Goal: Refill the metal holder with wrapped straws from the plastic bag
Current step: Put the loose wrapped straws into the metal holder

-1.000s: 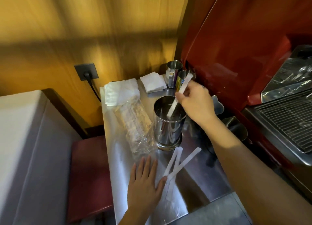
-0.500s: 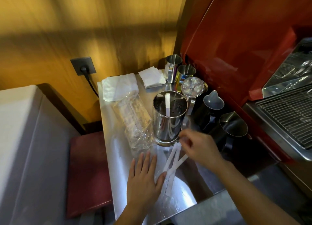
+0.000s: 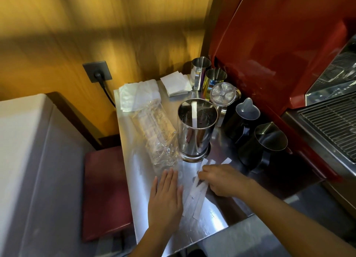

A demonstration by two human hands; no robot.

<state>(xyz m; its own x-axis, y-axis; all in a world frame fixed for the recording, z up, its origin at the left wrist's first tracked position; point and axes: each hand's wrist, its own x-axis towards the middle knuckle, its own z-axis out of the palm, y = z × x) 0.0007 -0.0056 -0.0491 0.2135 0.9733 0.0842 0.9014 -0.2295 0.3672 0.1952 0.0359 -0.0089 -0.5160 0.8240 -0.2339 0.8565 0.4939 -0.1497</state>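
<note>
Left hand (image 3: 166, 197) flat on steel counter (image 3: 212, 216), fingers together. Right hand (image 3: 221, 179) curled over loose wrapped straws (image 3: 198, 195), pinch unclear. Metal holder (image 3: 195, 133) just beyond fingertips, one straw (image 3: 194, 115) inside. Plastic bag (image 3: 154, 129) left of holder.

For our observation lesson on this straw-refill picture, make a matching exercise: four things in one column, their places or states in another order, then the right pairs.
Things:
1. metal holder
2. plastic bag
3. left hand
4. right hand

States:
A. lies flat on the counter
B. fingers on the loose wrapped straws
C. stands upright with one straw inside
D. clear, crumpled, lying left of the holder

Pairs: 1-C, 2-D, 3-A, 4-B
</note>
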